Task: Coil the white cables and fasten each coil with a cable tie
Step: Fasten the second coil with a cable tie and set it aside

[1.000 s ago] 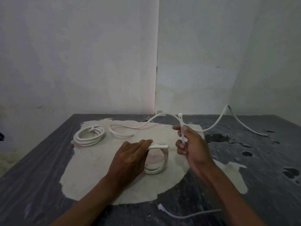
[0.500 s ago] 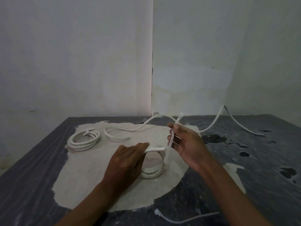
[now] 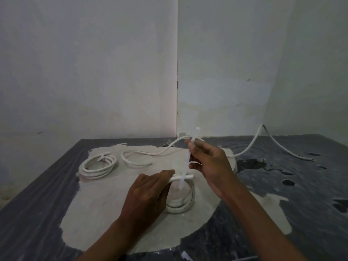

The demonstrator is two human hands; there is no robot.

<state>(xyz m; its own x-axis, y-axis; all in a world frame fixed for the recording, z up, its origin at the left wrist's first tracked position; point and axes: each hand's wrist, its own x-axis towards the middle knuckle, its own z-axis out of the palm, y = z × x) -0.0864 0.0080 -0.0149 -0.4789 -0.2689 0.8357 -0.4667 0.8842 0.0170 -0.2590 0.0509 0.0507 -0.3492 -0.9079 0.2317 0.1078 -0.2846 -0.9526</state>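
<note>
Our left hand [image 3: 148,196] grips the standing coil [image 3: 183,200] at its top, fingers curled round the bunched turns so the loops stay gathered and upright on the bench [image 3: 37,213]. Our right hand [image 3: 209,164] pinches a white cable tie [image 3: 186,162] between thumb and fingertips, held nearly upright with its head at twelve o'clock and its tail hanging down across the front of the coil's top strand. Holding it this way, we judge, lines the tail up to pass through the ring and wrap the turns just beside our left fingers.

Out at ten o'clock from the hands lies a finished coil [image 3: 98,166], flat on the pale patch [image 3: 98,213] of the bench, with a tie already closed round it. At twelve o'clock a loose cable [image 3: 163,150] snakes away uncoiled, rising toward the wall at two o'clock and dropping back to the dark surface at three o'clock. Another cable end [image 3: 186,256] peeks in at six o'clock, near the bottom edge.

So we reckon one coil is done, one is being tied, and at least one awaits winding.
</note>
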